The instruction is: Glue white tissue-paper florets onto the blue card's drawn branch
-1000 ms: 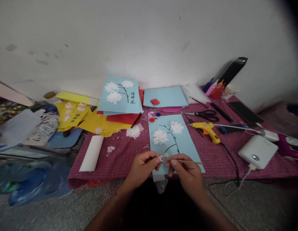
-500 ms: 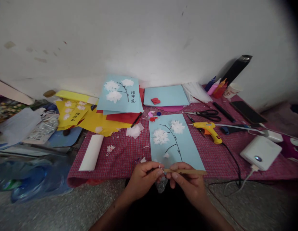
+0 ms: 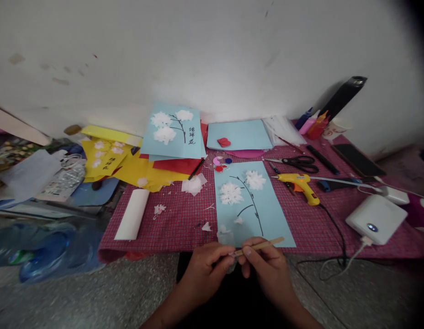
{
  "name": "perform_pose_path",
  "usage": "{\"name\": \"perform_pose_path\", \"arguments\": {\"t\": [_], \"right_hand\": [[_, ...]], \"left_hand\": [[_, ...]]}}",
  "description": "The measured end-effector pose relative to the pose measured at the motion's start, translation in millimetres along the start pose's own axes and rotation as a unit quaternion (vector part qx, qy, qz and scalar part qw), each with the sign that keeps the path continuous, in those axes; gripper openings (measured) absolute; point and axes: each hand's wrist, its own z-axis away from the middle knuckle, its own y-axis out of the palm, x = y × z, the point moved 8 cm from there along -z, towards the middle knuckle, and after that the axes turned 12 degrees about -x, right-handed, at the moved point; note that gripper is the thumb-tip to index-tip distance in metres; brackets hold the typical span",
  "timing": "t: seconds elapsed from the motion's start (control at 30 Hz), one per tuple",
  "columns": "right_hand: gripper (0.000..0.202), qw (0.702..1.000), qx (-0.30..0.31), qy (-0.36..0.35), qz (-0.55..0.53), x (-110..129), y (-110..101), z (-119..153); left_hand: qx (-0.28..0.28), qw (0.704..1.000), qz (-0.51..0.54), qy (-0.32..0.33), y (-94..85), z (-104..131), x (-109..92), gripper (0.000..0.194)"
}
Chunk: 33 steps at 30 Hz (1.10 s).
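My right hand [image 3: 263,260] is closed round a flat wooden stick [image 3: 272,242], whose free end points up to the right. The stick's other end meets the pinched fingertips of my left hand [image 3: 214,263]; a small pale piece seems to be between them, too small to make out. Both hands are at the table's front edge, just below a blue sheet [image 3: 277,224]. That sheet bears a drawn black branch [image 3: 252,201] and two white paper flowers, one at the left [image 3: 231,193] and one at the upper right [image 3: 255,180].
A yellow glue gun [image 3: 301,183] and black scissors [image 3: 299,163] lie right of the sheet, near a white box [image 3: 376,219] with cables. To the left are a white roll [image 3: 132,214], paper scraps [image 3: 193,184] and yellow paper [image 3: 146,171]. Finished blue cards [image 3: 164,155] lie behind.
The stick has tilted, its right end now higher. Both hands have dropped slightly, and more of the blue sheet's lower part shows. The whole view has shifted a little.
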Motion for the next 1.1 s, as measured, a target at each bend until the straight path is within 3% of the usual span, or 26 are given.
{"name": "perform_pose_path", "arguments": {"t": [0.13,0.23,0.3,0.4,0.47,0.53,0.63,0.8,0.87,0.97,1.1], "right_hand": [[0.015,1.0,-0.008,-0.017,0.011,3.5,-7.1,-0.9],[0.013,0.998,-0.035,-0.045,0.003,10.8,-20.0,-5.7],[0.011,0.997,-0.051,-0.053,-0.008,13.9,-29.1,-9.5],[0.009,0.997,-0.066,-0.041,-0.019,12.4,-38.6,-12.9],[0.008,0.997,-0.07,-0.034,-0.021,9.8,-41.7,-12.9],[0.007,0.997,-0.071,-0.032,-0.02,7.4,-43.4,-12.0],[0.008,0.997,-0.074,-0.033,-0.016,6.1,-46.0,-12.1],[0.009,0.996,-0.082,-0.03,-0.013,10.0,-49.8,-17.0],[0.009,0.996,-0.083,-0.031,-0.016,12.2,-49.7,-18.7],[0.008,0.996,-0.085,-0.037,-0.018,14.2,-49.0,-19.6],[0.008,0.996,-0.082,-0.031,-0.014,11.7,-47.4,-17.9]], "left_hand": [[0.038,0.984,0.093,-0.146,5.0,2.6,22.3,0.019],[0.02,0.981,0.084,-0.173,-5.6,-5.2,31.6,0.02],[-0.02,0.992,0.027,-0.12,-21.8,-19.9,29.7,0.02],[-0.078,0.99,-0.116,0.035,-43.0,-45.6,15.0,0.02],[-0.063,0.967,-0.211,0.125,-42.4,-56.5,8.3,0.022],[-0.018,0.945,-0.275,0.176,-35.1,-60.1,8.7,0.024],[0.011,0.933,-0.296,0.204,-32.3,-53.6,11.4,0.031],[-0.106,0.937,-0.26,0.207,-55.7,-27.4,4.3,0.033],[-0.115,0.937,-0.25,0.214,-55.4,-14.5,0.4,0.028],[-0.04,0.932,-0.27,0.238,-37.2,1.9,-1.1,0.03],[0.036,0.901,-0.333,0.276,-14.9,12.4,3.7,0.042]]}}
